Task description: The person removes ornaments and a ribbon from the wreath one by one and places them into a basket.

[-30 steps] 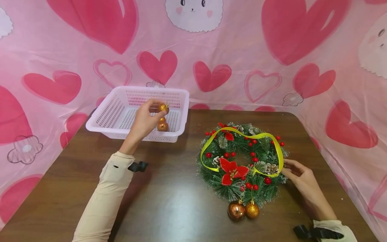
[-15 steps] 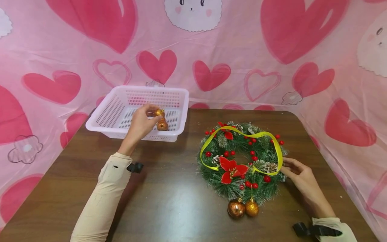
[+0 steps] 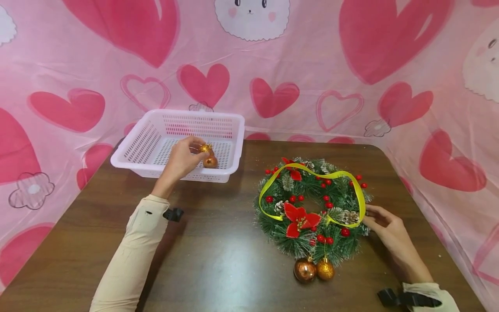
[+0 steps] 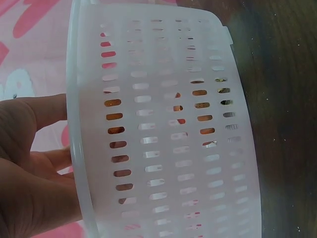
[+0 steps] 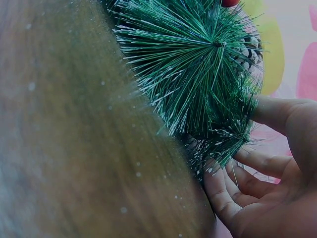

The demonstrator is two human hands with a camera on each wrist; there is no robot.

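Note:
Reaching over the near rim of a white perforated basket (image 3: 136,164), my left hand (image 3: 183,158) pinches a gold glitter Christmas bauble (image 3: 205,148) between thumb and fingers. A smooth copper bauble (image 3: 210,162) lies just below it in the basket. The left wrist view shows the hand (image 4: 34,163) behind the basket wall (image 4: 163,124), which hides the fingertips. My right hand (image 3: 391,236) grips the right edge of a green Christmas wreath (image 3: 288,245). In the right wrist view its thumb (image 5: 277,113) lies on the needles, with the other fingers lower around the edge.
A yellow ribbon (image 3: 335,174) loops over the wreath, which carries a red poinsettia (image 3: 300,221), berries and pinecones. A copper bauble (image 3: 305,270) and a gold glitter bauble (image 3: 325,269) hang at its near side. All stand on a brown wooden table (image 3: 218,247) before a pink heart-patterned cloth (image 3: 304,56).
My left hand has moved lower into the basket and slightly left with the gold bauble, close above the copper one. The right hand stays at the wreath's edge.

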